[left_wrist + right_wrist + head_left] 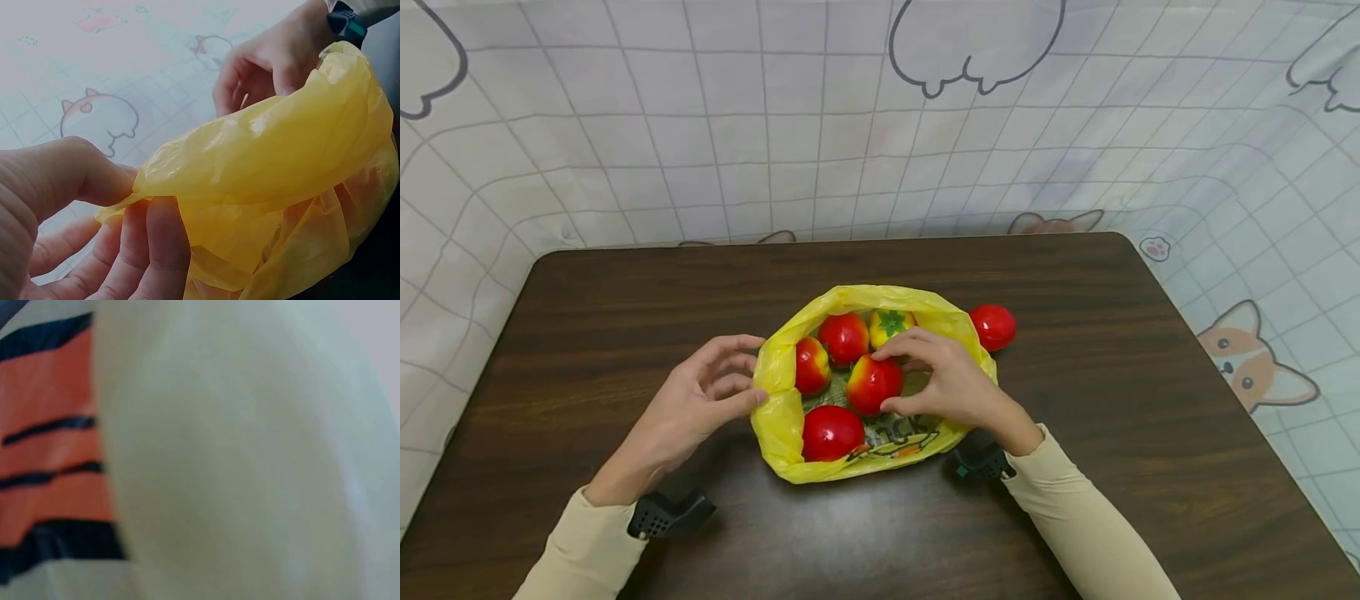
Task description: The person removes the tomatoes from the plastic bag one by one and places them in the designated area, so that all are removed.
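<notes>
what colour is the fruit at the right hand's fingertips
Mostly red with some yellow; the fruit shows best in the head view, by the right hand.

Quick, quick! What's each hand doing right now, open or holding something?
Left hand: pinching the edge of the yellow bag.
Right hand: holding a red-and-yellow fruit inside the bag.

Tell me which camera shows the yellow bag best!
The head view. It shows the bag from above, with its opening. The left wrist view shows one side, pinched by the left hand; the right wrist view, a blurry bit with orange print.
</notes>
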The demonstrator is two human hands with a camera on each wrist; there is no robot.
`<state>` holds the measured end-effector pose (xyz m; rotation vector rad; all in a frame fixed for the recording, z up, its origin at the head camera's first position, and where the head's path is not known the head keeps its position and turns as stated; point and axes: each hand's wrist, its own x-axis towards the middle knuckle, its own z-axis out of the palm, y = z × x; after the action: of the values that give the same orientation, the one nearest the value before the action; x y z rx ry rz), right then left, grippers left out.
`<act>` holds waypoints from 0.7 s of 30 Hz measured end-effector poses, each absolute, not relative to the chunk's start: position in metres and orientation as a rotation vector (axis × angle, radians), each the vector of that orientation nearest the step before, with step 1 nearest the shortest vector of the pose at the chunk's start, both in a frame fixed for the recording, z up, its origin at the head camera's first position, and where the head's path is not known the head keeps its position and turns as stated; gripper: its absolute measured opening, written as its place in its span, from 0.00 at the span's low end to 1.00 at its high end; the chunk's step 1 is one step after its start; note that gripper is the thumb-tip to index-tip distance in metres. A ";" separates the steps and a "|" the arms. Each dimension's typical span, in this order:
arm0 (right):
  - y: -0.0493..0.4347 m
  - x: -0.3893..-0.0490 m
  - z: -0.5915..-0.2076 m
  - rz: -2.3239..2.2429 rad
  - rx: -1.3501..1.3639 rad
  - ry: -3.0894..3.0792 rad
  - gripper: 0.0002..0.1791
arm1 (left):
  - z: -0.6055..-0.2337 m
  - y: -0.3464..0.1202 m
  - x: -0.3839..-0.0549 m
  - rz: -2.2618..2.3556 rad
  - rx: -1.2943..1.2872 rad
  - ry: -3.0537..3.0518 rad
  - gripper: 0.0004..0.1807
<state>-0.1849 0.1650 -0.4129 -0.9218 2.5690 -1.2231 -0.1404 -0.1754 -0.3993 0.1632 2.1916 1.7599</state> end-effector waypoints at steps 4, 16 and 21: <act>0.166 -0.185 -0.411 -1.260 -0.921 2.552 0.29 | -0.401 -0.175 -0.141 1.783 0.182 2.177 0.34; 0.171 -0.188 -0.403 -1.409 -0.869 2.477 0.29 | -0.402 -0.175 -0.142 1.773 0.183 2.189 0.34; 0.177 -0.188 -0.397 -1.414 -0.868 2.525 0.30 | -0.401 -0.175 -0.142 1.799 0.187 2.168 0.33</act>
<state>-0.1881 0.1768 -0.3972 -0.8681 2.5245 -1.4141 -0.1422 -0.1748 -0.4014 0.1867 2.1676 1.7994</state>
